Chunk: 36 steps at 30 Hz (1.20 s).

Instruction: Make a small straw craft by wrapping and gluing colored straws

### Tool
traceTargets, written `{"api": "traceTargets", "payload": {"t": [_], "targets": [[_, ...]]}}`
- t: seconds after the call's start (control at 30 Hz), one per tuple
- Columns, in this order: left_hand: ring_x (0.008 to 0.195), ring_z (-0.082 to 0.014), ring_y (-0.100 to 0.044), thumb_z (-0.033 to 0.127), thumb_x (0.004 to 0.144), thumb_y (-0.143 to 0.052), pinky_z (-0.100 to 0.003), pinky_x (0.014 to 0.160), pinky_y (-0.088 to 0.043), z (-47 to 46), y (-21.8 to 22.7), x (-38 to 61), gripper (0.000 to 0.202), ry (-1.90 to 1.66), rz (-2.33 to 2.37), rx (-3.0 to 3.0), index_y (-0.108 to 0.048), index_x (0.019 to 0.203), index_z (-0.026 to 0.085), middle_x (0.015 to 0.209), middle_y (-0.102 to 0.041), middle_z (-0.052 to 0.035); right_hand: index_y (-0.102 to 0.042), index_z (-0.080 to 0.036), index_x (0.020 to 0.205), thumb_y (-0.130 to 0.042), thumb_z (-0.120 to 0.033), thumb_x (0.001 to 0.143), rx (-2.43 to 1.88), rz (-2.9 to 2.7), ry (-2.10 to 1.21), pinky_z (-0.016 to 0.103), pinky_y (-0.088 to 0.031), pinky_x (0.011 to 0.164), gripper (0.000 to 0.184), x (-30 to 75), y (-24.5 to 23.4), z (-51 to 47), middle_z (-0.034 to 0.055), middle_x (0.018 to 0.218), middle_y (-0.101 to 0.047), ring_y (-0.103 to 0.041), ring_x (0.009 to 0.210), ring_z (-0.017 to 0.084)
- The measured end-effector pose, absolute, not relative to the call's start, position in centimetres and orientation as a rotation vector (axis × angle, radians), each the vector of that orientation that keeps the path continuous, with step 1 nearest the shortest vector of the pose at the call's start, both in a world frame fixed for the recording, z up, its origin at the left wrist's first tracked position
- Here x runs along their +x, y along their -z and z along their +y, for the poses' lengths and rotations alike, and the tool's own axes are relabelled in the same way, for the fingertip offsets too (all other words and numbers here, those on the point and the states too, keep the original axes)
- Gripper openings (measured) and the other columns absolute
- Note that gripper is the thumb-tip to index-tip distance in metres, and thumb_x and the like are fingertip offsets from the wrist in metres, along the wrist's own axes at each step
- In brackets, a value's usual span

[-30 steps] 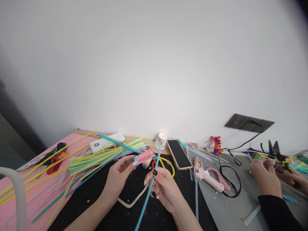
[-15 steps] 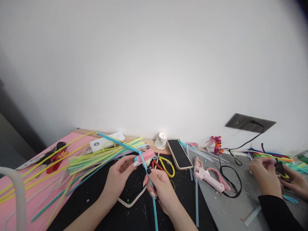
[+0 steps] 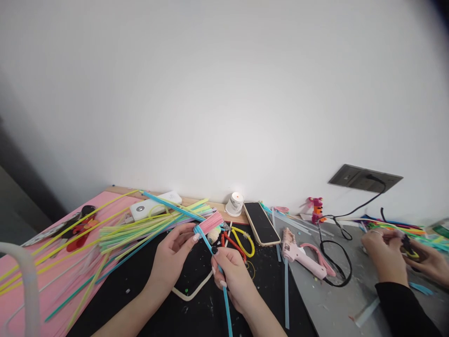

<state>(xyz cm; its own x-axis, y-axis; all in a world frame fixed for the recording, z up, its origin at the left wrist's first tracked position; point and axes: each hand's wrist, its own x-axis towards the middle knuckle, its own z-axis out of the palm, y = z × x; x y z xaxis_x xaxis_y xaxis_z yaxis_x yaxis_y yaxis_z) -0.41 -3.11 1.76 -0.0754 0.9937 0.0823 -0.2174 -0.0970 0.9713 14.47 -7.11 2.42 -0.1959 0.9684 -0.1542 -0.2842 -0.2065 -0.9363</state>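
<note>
Between the fingertips of my left hand is a small bundle of pink pipe cleaners, its near end wrapped in blue. My right hand pinches a blue pipe cleaner between thumb and fingers. That pipe cleaner runs from the wrapped end of the bundle down through my right hand towards the bottom edge. Behind the bundle sits a pale rounded piece, partly hidden. Pliers with yellow and red handles lie just beyond my right hand on the black mat.
Many pastel pipe cleaners spread across the left side, near red-handled tools and a white device. A paper cup, a phone and a pink glue gun with its cord stand ahead and right. Another person's hands work at far right.
The blue pipe cleaner has swung from standing across the bundle's front to running down from its wrapped left end. My right hand has shifted slightly left; my left hand keeps its place.
</note>
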Motion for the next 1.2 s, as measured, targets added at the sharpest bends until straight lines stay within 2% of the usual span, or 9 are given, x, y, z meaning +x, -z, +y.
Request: {"api": "traceTargets", "payload": {"t": [0.13, 0.47, 0.67, 0.87, 1.2], "targets": [[0.091, -0.0224, -0.067, 0.031, 0.07, -0.071, -0.035, 0.085, -0.055, -3.17, -1.67, -0.33, 0.027, -1.437, 1.053, 1.125, -0.063, 0.094, 0.021, 0.094, -0.071, -0.0034, -0.05, -0.018, 0.056, -0.055, -0.04, 0.083, -1.014, -0.969, -1.607, 0.021, -0.01, 0.036, 0.035, 14.39, -2.19, -7.09, -0.0097, 0.034, -0.031, -0.018, 0.03, 0.004], [0.101, -0.0187, -0.06, 0.027, 0.085, -0.056, -0.031, 0.09, -0.051, -3.68, -1.12, -0.2, 0.017, -1.422, 0.983, 1.347, -0.058, 0.101, 0.023, 0.102, -0.064, -0.0022, -0.051, -0.018, 0.054, -0.056, -0.032, 0.079, -1.027, -0.917, -1.63, 0.02, -0.01, 0.034, 0.03, 14.29, -2.18, -6.98, -0.009, 0.033, -0.033, -0.019, 0.029, 0.004], [0.103, -0.0202, -0.059, 0.027, 0.085, -0.057, -0.033, 0.092, -0.049, -3.64, -1.38, -0.23, 0.017, -1.399, 1.019, 1.367, -0.059, 0.1, 0.021, 0.104, -0.06, -0.004, -0.051, -0.018, 0.054, -0.055, -0.033, 0.08, -1.043, -0.94, -1.617, 0.02, -0.011, 0.034, 0.03, 14.27, -2.13, -7.06, -0.009, 0.032, -0.033, -0.019, 0.029, 0.004], [0.099, -0.0195, -0.06, 0.027, 0.081, -0.062, -0.029, 0.09, -0.049, -3.67, -1.71, -0.25, 0.017, -1.39, 1.051, 1.315, -0.061, 0.097, 0.021, 0.099, -0.063, -0.0033, -0.051, -0.018, 0.054, -0.055, -0.035, 0.081, -1.037, -0.987, -1.608, 0.021, -0.012, 0.034, 0.031, 14.32, -1.98, -6.92, -0.0087, 0.032, -0.034, -0.02, 0.028, 0.004], [0.095, -0.0199, -0.063, 0.032, 0.076, -0.067, -0.033, 0.088, -0.053, -3.58, -1.76, -0.27, 0.022, -1.359, 1.013, 1.123, -0.064, 0.094, 0.02, 0.094, -0.068, -0.0026, -0.051, -0.019, 0.053, -0.055, -0.042, 0.081, -1.038, -1.096, -1.582, 0.021, -0.012, 0.032, 0.037, 14.38, -1.59, -6.62, -0.0086, 0.03, -0.033, -0.019, 0.026, 0.005]]}}
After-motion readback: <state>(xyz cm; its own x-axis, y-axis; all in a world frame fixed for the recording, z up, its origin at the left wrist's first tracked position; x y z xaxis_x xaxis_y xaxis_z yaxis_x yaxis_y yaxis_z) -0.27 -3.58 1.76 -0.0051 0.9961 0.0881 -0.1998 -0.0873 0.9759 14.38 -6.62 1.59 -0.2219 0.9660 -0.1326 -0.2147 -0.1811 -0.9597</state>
